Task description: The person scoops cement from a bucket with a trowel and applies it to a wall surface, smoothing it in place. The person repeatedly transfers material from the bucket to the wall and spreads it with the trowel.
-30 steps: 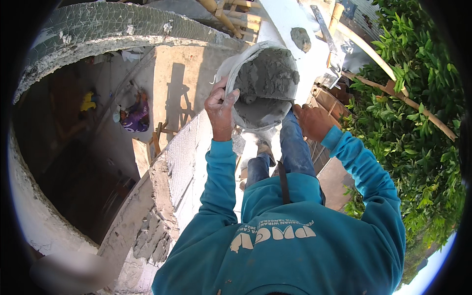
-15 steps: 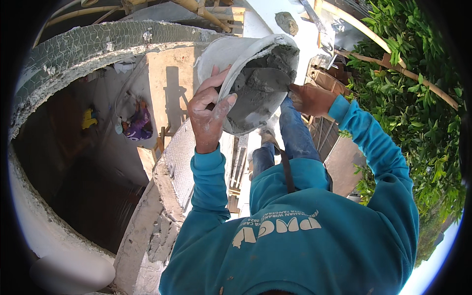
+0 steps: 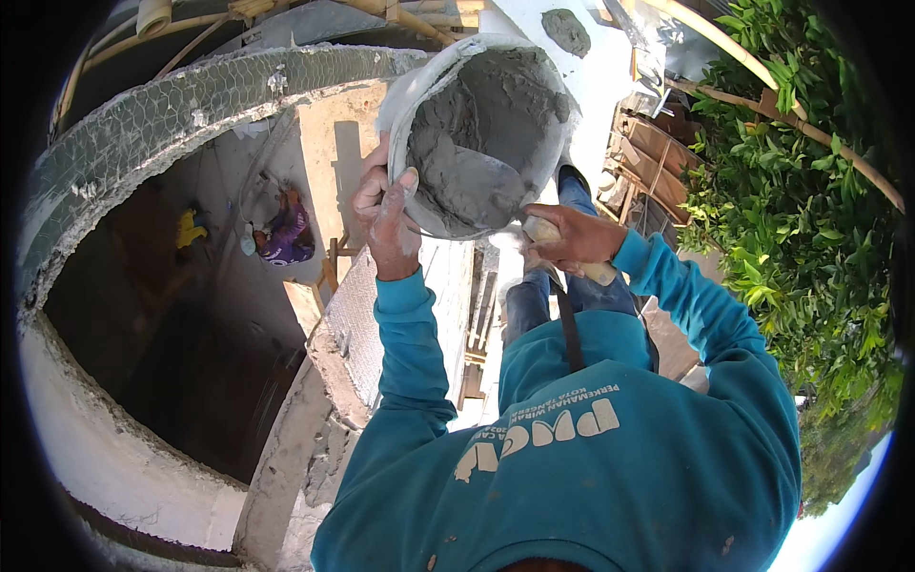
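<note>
A pale bucket hangs before me, tilted so that its mouth faces me, with wet grey mortar coating its inside. My left hand grips the rim at its near left side, thumb over the edge. In my right hand is the wooden handle of a trowel, held at the bucket's near right rim. The trowel's blade lies inside the bucket, smeared with mortar and partly sunk in it.
On the left curves a mesh-covered concrete ring around a deep opening. Another person in purple is far below. Bamboo poles cross the top. Leafy branches fill the right. A mortar patch lies on a white surface beyond the bucket.
The bucket's mouth has turned more toward me. My right hand has moved nearer and left, bringing the trowel blade lower in the bucket; its handle now shows. My left hand stays on the rim.
</note>
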